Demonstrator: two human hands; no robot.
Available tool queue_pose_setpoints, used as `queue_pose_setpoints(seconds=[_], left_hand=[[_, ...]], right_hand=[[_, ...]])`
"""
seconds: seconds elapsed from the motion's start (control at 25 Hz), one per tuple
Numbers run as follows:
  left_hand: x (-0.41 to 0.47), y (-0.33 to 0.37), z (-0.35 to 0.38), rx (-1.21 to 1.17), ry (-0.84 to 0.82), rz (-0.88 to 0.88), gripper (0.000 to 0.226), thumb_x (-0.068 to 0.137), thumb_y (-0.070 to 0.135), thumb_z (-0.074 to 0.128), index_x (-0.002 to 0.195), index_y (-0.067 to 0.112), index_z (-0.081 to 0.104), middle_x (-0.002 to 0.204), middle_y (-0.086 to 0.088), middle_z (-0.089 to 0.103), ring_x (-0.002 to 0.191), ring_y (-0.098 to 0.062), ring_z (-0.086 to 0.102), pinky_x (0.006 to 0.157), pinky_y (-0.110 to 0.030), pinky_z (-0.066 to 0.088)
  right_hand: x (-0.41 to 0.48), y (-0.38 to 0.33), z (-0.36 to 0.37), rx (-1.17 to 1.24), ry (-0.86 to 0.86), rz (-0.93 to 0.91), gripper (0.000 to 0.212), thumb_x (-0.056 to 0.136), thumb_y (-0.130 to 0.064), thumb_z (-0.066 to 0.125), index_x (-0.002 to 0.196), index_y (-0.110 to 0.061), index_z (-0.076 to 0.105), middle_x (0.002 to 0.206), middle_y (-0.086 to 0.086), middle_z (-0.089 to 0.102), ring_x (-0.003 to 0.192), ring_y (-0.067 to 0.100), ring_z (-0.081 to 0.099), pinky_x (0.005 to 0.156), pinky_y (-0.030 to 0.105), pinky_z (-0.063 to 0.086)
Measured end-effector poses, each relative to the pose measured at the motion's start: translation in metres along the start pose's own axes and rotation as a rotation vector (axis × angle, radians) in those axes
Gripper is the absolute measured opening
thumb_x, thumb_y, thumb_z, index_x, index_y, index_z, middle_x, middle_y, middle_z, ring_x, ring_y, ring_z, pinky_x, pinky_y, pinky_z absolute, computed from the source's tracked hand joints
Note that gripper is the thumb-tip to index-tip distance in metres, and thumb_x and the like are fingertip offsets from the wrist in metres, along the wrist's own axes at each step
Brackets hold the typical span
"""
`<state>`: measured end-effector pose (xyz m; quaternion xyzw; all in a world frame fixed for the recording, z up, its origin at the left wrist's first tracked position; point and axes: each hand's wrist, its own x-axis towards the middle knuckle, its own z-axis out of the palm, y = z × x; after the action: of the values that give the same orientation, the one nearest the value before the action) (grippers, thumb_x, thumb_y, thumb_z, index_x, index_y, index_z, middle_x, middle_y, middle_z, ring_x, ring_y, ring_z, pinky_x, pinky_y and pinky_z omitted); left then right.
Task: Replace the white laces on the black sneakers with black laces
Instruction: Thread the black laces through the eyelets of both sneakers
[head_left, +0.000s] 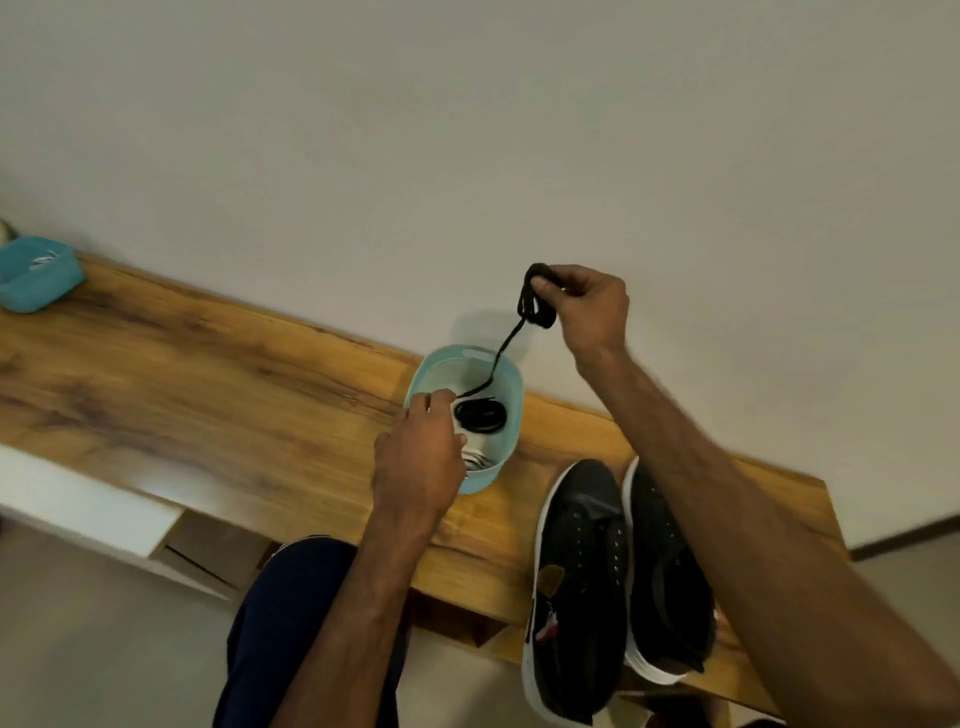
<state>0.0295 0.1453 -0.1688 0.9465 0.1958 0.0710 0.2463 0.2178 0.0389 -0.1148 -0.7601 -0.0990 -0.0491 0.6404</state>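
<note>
Aloft, right hand (589, 306) pinches black lace (537, 304); left hand (421, 454) curled inside basket (482, 480), grip unclear.

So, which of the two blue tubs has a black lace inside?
The pale tub beside the sneakers, by the left hand; the darker tub at the far left of the bench holds something white.

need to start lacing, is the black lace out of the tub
Partly out: the right hand pinches the black lace bunched above the tub; its tail trails inside.
</note>
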Motion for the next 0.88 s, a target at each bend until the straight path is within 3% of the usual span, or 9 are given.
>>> queue_pose_setpoints(seconds=[0.08, 0.2, 0.28, 0.4, 0.48, 0.56, 0.64, 0.76, 0.88], left_hand=[[-0.004, 0.009, 0.004, -0.057, -0.013, 0.024, 0.045, 0.097, 0.029, 0.058, 0.139, 0.019, 0.043, 0.135, -0.004, 0.051, 0.116, -0.024, 0.055, 0.088, -0.046, 0.051], [-0.012, 0.024, 0.01, -0.16, -0.049, 0.049, 0.044, 0.096, 0.029, 0.06, 0.137, 0.018, 0.047, 0.132, -0.002, 0.054, 0.11, -0.023, 0.059, 0.088, -0.045, 0.052], [-0.022, 0.037, 0.016, -0.167, -0.071, 0.096, 0.044, 0.096, 0.029, 0.06, 0.137, 0.017, 0.047, 0.13, -0.001, 0.057, 0.11, -0.022, 0.06, 0.09, -0.045, 0.051], [-0.039, 0.055, 0.032, -0.091, -0.169, 0.179, 0.044, 0.095, 0.035, 0.06, 0.134, 0.018, 0.047, 0.124, 0.002, 0.06, 0.111, -0.02, 0.061, 0.09, -0.04, 0.05], [-0.055, 0.064, 0.05, 0.0, -0.332, 0.189, 0.055, 0.091, 0.044, 0.064, 0.135, 0.018, 0.045, 0.125, -0.001, 0.059, 0.113, -0.022, 0.059, 0.091, -0.038, 0.049], [-0.072, 0.07, 0.069, 0.096, -0.561, 0.098, 0.073, 0.084, 0.053, 0.069, 0.138, 0.015, 0.038, 0.129, -0.006, 0.056, 0.117, -0.025, 0.057, 0.093, -0.04, 0.049], [-0.085, 0.072, 0.085, 0.152, -0.723, -0.029, 0.074, 0.082, 0.051, 0.072, 0.135, 0.013, 0.036, 0.123, -0.007, 0.057, 0.112, -0.026, 0.059, 0.09, -0.04, 0.052], [-0.096, 0.079, 0.101, 0.179, -0.695, -0.107, 0.038, 0.092, 0.032, 0.064, 0.12, 0.009, 0.053, 0.092, -0.003, 0.063, 0.09, -0.021, 0.068, 0.079, -0.034, 0.058], [-0.097, 0.084, 0.109, 0.219, -0.62, -0.096, 0.018, 0.096, 0.02, 0.052, 0.105, 0.006, 0.06, 0.081, -0.004, 0.063, 0.081, -0.022, 0.071, 0.071, -0.031, 0.058]], right_hand=[[-0.005, -0.037, -0.037, 0.133, 0.044, -0.043, 0.022, 0.081, 0.002, 0.076, 0.103, 0.003, 0.073, 0.086, 0.009, 0.073, 0.074, 0.012, 0.067, 0.074, 0.027, 0.057], [-0.018, -0.087, -0.099, 0.237, 0.088, -0.121, 0.013, 0.085, 0.001, 0.073, 0.097, -0.005, 0.071, 0.072, -0.01, 0.073, 0.067, -0.001, 0.066, 0.064, 0.012, 0.049], [-0.034, -0.106, -0.143, 0.284, 0.101, -0.161, 0.011, 0.087, -0.003, 0.072, 0.093, -0.013, 0.071, 0.072, -0.015, 0.073, 0.07, -0.002, 0.067, 0.065, 0.012, 0.049], [-0.061, -0.096, -0.193, 0.274, 0.133, -0.157, 0.012, 0.088, -0.003, 0.071, 0.096, -0.013, 0.072, 0.077, -0.012, 0.075, 0.075, 0.002, 0.068, 0.072, 0.016, 0.052], [-0.086, -0.061, -0.215, 0.239, 0.158, -0.088, 0.016, 0.087, 0.001, 0.07, 0.101, -0.007, 0.071, 0.078, -0.008, 0.074, 0.074, 0.004, 0.069, 0.075, 0.022, 0.055], [-0.123, -0.011, -0.231, 0.115, 0.143, 0.029, 0.022, 0.086, 0.003, 0.071, 0.106, -0.006, 0.072, 0.081, -0.004, 0.074, 0.074, 0.006, 0.069, 0.076, 0.027, 0.056], [-0.164, 0.039, -0.234, -0.07, 0.053, 0.185, 0.023, 0.085, -0.002, 0.073, 0.108, -0.009, 0.073, 0.09, -0.001, 0.074, 0.085, 0.012, 0.071, 0.084, 0.035, 0.058], [-0.207, 0.085, -0.223, -0.464, -0.173, 0.241, 0.022, 0.089, -0.016, 0.073, 0.111, -0.016, 0.073, 0.107, 0.0, 0.073, 0.102, 0.015, 0.067, 0.094, 0.039, 0.055], [-0.22, 0.095, -0.203, -0.729, -0.264, 0.238, 0.015, 0.094, -0.025, 0.065, 0.108, -0.025, 0.07, 0.104, -0.001, 0.072, 0.098, 0.018, 0.066, 0.083, 0.038, 0.054]])
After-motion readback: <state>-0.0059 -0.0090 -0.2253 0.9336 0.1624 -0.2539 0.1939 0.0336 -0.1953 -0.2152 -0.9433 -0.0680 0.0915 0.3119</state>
